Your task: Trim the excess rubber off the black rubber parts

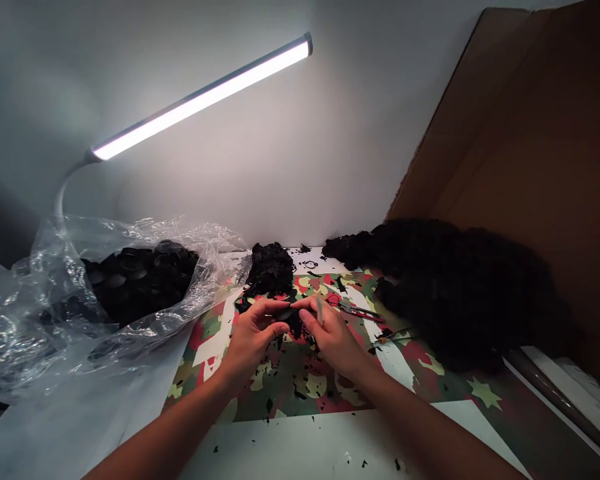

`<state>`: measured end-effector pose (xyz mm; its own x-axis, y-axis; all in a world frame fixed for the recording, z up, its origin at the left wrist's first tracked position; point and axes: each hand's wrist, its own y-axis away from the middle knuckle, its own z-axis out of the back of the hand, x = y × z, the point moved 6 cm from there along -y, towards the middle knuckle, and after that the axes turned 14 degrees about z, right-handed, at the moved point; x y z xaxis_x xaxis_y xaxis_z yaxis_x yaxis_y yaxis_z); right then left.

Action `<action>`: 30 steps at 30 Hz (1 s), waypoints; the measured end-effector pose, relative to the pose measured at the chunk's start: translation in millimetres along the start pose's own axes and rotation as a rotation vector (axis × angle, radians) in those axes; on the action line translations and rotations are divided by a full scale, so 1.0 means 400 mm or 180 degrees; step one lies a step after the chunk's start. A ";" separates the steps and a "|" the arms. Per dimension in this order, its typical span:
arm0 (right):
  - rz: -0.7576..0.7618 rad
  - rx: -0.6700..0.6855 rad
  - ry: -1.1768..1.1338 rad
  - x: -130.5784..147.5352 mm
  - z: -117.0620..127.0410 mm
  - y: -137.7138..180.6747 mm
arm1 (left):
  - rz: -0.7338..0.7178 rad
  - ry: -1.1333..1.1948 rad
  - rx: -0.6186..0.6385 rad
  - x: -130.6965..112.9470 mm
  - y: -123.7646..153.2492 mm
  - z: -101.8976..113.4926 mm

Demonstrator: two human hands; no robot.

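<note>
Between the fingertips of both hands is a small, dark, rounded piece [284, 315], partly covered by the fingers. My left hand [253, 331] pinches it from the left with thumb and forefinger. My right hand [329, 331] is closed from the right, its fingertips touching the piece. A thin pale tool [320, 309] sticks up between the right fingers; its working end is hidden. Just beyond the hands lies a heap of black scraps [271, 263]. Right of the right hand are a red-handled tool [361, 313] and a thin metal tool [393, 337].
At left, a clear plastic bag [35, 293] holds many black round pieces [135, 277]. A large black pile [460, 287] fills the right side against a cardboard sheet [525, 147]. Black crumbs dot the patterned mat [250, 403]. A lit lamp [205, 97] hangs above.
</note>
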<state>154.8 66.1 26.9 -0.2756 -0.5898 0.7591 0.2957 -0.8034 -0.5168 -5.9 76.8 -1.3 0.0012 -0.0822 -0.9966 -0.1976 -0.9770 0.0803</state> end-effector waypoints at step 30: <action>-0.0647 -0.0091 -0.0764 -0.052 -0.034 0.021 | -0.1089 -0.1948 -0.0505 -0.046 0.035 -0.019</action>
<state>150.5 70.5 1.5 -0.1018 -0.3835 0.9179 0.2298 -0.9068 -0.3534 -1.1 63.2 18.2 -0.5214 0.3135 -0.7936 -0.1396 -0.9489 -0.2832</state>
